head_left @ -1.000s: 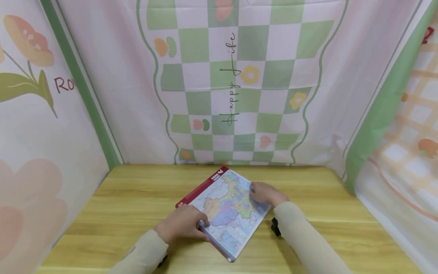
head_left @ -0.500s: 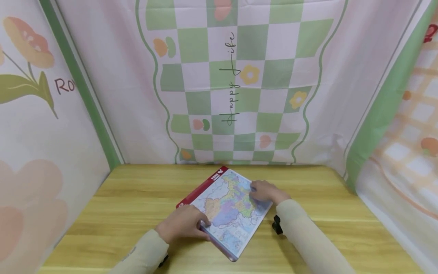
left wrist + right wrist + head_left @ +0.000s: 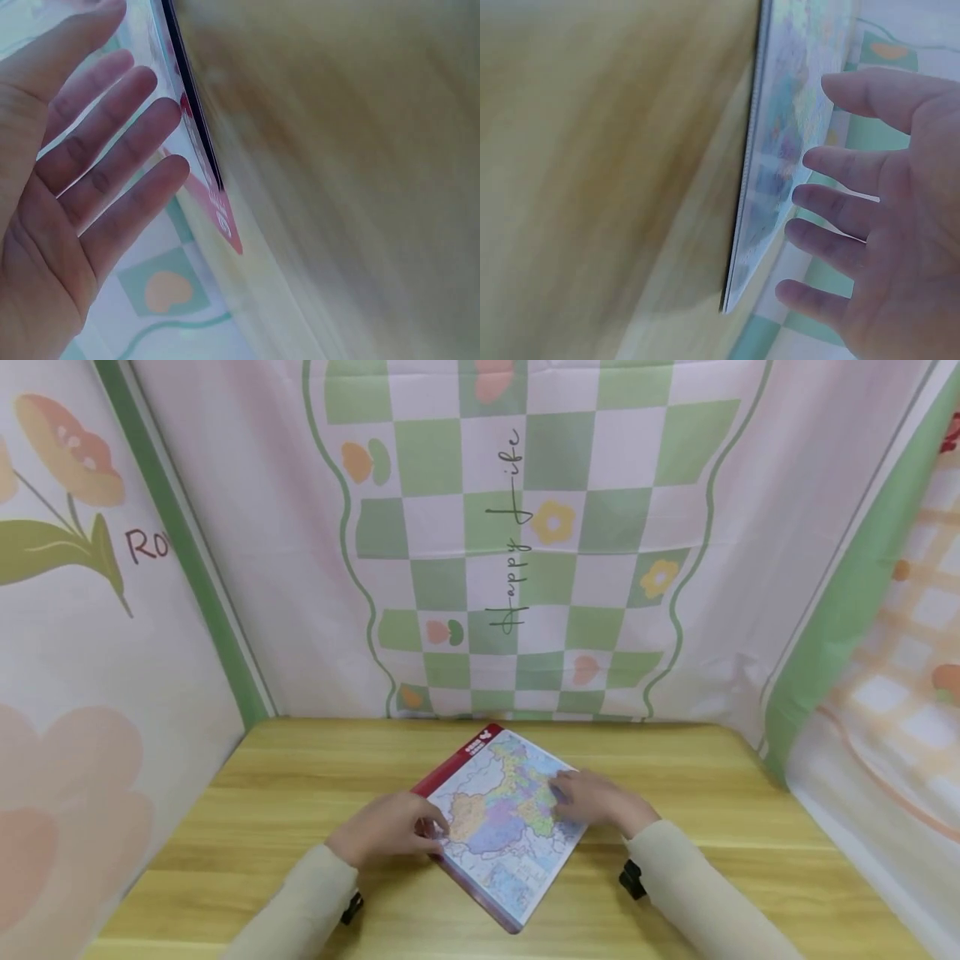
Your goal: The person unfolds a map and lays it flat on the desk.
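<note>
Wooden table (image 3: 262, 793) bearing the map board (image 3: 501, 814), my left hand (image 3: 382, 832) and right hand (image 3: 596, 799) resting flat-fingered, relaxed, along its sides.

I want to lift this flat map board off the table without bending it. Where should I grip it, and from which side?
Probably by its two long edges, one hand from each side. The map board lies flat and thin on the table, turned diagonally, so fingertips must hook under an edge. The left hand and right hand are already at opposite edges.
</note>
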`<act>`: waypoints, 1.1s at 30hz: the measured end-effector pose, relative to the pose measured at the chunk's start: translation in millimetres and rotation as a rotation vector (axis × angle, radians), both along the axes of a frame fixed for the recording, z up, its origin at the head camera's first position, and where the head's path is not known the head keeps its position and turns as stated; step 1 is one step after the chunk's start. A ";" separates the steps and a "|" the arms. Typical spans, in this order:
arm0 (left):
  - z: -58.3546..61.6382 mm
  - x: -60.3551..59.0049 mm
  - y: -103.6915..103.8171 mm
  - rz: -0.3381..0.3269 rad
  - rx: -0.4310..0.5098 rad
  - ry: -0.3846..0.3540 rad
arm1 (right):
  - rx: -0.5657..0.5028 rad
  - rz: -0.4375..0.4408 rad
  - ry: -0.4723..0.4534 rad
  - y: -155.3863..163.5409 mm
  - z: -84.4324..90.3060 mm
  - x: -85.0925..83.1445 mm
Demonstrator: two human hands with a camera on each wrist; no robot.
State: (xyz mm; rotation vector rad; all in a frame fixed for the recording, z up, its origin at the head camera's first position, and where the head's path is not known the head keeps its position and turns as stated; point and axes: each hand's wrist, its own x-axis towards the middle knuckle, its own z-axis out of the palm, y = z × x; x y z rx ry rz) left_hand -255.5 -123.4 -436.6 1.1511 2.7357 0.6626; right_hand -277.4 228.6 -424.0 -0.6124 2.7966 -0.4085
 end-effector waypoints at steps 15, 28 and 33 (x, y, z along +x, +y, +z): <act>-6.0 -21.6 -12.6 0.191 -0.057 -0.027 | 0.011 0.028 0.035 21.1 0.9 40.4; -9.6 -34.9 -6.6 0.252 -0.087 -0.072 | 0.012 0.041 -0.006 26.2 8.6 62.1; -10.9 -41.5 -0.8 0.253 -0.106 -0.077 | 0.015 0.042 -0.013 24.3 10.3 67.4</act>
